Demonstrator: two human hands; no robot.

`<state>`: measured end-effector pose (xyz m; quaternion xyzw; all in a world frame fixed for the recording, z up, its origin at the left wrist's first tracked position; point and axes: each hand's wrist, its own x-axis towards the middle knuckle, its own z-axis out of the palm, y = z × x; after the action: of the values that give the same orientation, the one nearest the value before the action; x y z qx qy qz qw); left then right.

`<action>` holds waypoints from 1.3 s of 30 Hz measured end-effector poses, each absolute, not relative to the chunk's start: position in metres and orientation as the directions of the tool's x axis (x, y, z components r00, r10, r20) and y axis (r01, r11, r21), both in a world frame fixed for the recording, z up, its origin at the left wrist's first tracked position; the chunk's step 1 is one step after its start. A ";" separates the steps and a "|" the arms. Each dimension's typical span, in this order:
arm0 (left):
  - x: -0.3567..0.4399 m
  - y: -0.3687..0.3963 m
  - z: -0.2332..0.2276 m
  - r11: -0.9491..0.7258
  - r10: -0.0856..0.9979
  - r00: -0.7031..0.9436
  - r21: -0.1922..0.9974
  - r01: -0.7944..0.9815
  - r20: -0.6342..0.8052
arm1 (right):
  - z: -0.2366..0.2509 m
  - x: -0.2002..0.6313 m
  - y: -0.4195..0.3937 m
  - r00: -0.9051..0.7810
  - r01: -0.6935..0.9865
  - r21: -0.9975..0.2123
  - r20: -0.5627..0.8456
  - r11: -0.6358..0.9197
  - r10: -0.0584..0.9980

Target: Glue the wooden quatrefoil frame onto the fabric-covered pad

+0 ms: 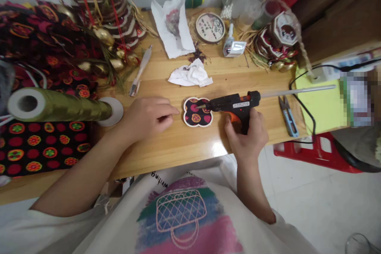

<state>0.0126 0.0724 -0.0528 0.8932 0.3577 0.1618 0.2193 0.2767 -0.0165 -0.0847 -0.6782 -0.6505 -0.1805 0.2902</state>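
Note:
My right hand (248,137) is wrapped around the handle of a black hot glue gun (235,103) with an orange trigger. A long clear glue stick (300,90) sticks out of its back end. The gun's metal nozzle is over a small four-lobed piece (196,118) with a white rim and dark patterned fabric, lying flat on the table; I cannot tell if they touch. To the left of that piece is my left hand (151,117), slightly blurred. Its index finger stretches toward the piece's left edge, the other fingers are bent, and I see nothing held.
Crumpled white tissue (190,74), a pen (141,69), a round tin (210,27) and a small glue bottle (233,45) lie beyond the hands. Blue-handled snips (288,117) and a black cord (312,121) are at right. A green ribbon roll (62,105) stands left.

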 end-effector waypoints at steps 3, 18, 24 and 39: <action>0.012 0.072 -0.053 -0.659 0.702 0.697 0.501 0.560 0.145 | -0.085 0.277 -0.016 0.072 0.989 -0.144 0.626 0.025 0.776; 0.011 0.072 -0.051 -0.675 0.694 0.704 0.474 0.565 0.149 | -0.085 0.279 -0.017 0.048 0.991 -0.127 0.616 0.039 0.787; 0.013 0.072 -0.052 -0.681 0.693 0.701 0.471 0.561 0.167 | -0.085 0.279 -0.017 0.036 0.989 -0.136 0.619 0.062 0.785; 0.012 0.071 -0.051 -0.644 0.719 0.688 0.466 0.607 0.099 | -0.084 0.281 -0.018 0.022 0.984 -0.152 0.622 0.092 0.782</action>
<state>0.0116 0.0715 -0.0514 0.8960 0.3699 0.1388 0.2026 0.2812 -0.0179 -0.0840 -0.6516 -0.6778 -0.1712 0.2945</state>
